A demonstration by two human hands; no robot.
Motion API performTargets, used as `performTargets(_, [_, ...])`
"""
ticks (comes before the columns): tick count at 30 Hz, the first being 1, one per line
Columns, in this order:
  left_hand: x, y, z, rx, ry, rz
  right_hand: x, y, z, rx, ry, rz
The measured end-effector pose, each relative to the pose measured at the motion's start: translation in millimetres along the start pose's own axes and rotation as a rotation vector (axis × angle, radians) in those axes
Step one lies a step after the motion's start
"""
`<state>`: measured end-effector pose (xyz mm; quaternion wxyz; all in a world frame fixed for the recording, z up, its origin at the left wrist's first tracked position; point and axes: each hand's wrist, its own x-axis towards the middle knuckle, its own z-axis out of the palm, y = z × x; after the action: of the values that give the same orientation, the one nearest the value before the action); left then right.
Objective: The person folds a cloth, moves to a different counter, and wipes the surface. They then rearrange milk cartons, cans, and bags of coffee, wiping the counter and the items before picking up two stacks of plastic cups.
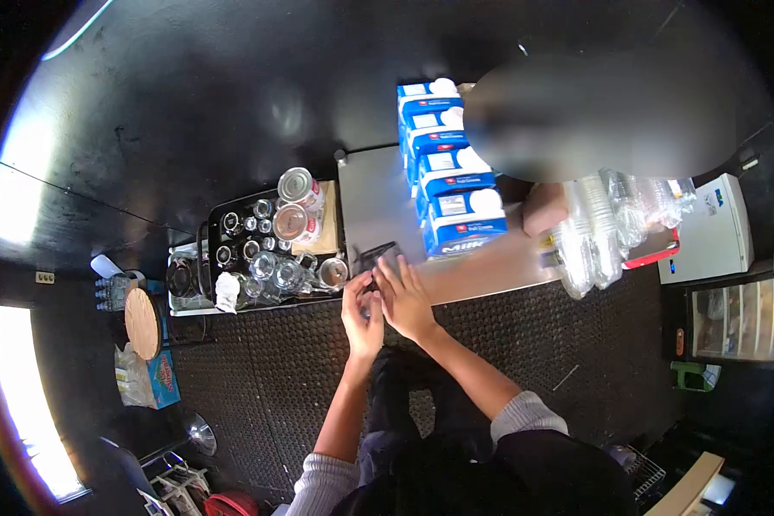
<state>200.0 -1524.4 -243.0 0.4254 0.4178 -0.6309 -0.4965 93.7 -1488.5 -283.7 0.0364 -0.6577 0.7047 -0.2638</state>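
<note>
The left hand (363, 322) has bent fingers and the right hand (408, 305) reaches flat beside it, both at a small dark object (377, 254) by the table's (374, 193) near edge (whether either is clamped on it, I cannot tell). Jars (289, 275) and cans (291, 222) sit leftward; cartons (457, 178) stand rightward.

The left hand (361, 325) and right hand (411, 308) partly hide a small black thing (380, 254), too dark to make out; whether the fingers grip it is unclear. A grey blur (611, 116) covers what lies beyond the plastic cups (586, 254). The bottom edge cuts off 2 items, a red thing (230, 504) and a brown board (690, 487).
</note>
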Motion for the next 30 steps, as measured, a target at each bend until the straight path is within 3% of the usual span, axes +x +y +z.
performTargets(1, [-3, 2, 9, -0.019, -0.015, -0.016, -6, 10, -5, -0.001, -0.002, 0.002])
performTargets(3, [-12, 5, 24, -0.037, -0.027, -0.04, -22, 34, -20, 0.068, -0.126, -0.193])
performTargets(6, [-16, 6, 40, 0.22, -0.043, 0.075, -51, 78, -49, -0.035, -0.196, -0.315])
performTargets(8, [-18, -4, 44, 0.352, -0.073, 0.153, -68, 114, -78, -0.053, -0.229, -0.226])
performTargets(9, [-19, -5, 46, 0.403, -0.078, 0.199, -80, 136, -87, -0.032, -0.06, -0.214])
performTargets(12, [-24, -9, 56, 0.444, -0.083, 0.208, -95, 161, -106, -0.114, 0.06, 0.17])
performTargets(15, [-32, -4, 71, 0.345, -0.021, 0.128, -80, 109, -89, -0.123, 0.204, 0.357])
performTargets(16, [-34, -1, 78, 0.289, 0.017, 0.125, -80, 94, -75, 0.051, 0.26, 0.285])
performTargets(18, [-39, 4, 83, 0.237, 0.056, 0.122, -77, 61, -53, 0.03, -0.011, 0.097])
performTargets(20, [-41, 9, 84, 0.251, 0.041, 0.088, -78, 58, -48, 0.09, -0.035, -0.101])
performTargets(22, [-40, 1, 81, 0.278, 0.037, 0.127, -73, 87, -66, -0.163, -0.195, -0.231])
performTargets(24, [-37, -3, 74, 0.439, 0.016, 0.205, -76, 117, -86, -0.063, -0.189, -0.014])
performTargets(25, [-37, 0, 71, 0.422, 0.001, 0.177, -83, 139, -94, -0.046, -0.037, 0.053])
performTargets(27, [-40, 3, 65, 0.427, 0.018, 0.189, -100, 163, -112, -0.086, 0.066, 0.264])
performTargets(30, [-42, 10, 54, 0.466, 0.042, 0.185, -106, 143, -109, -0.237, 0.119, 0.269])
